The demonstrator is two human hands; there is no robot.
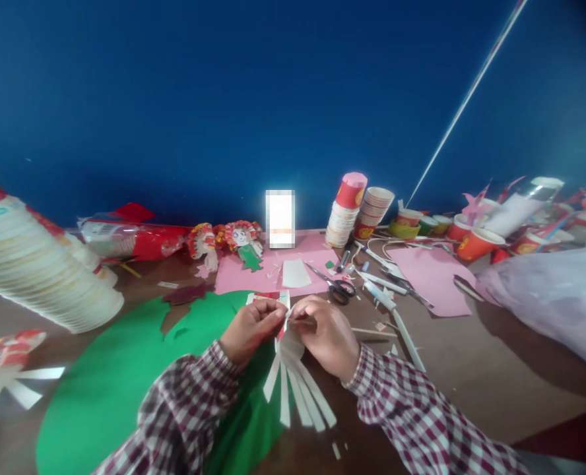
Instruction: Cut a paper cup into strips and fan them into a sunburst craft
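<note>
Near the middle of the view, a paper cup cut into strips [300,389] hangs fanned out below my two hands. My left hand [253,326] pinches the upper edge of this cut cup, its fingers closed. Against it, nearly touching, my right hand [328,332] is also closed on the cup's upper part, fingers curled. The exact grip is partly hidden by the fingers. Under and left of my hands lies a large green sheet [119,369]. Just beyond are black-handled scissors [341,290] on pink paper [233,277].
Stacked cups [70,277] lean in at the left, near another cut cup [10,369]. Two cup stacks [345,211] stand at the back. A glue gun [379,293], loose cups [478,244] and a plastic bag [555,297] are on the right.
</note>
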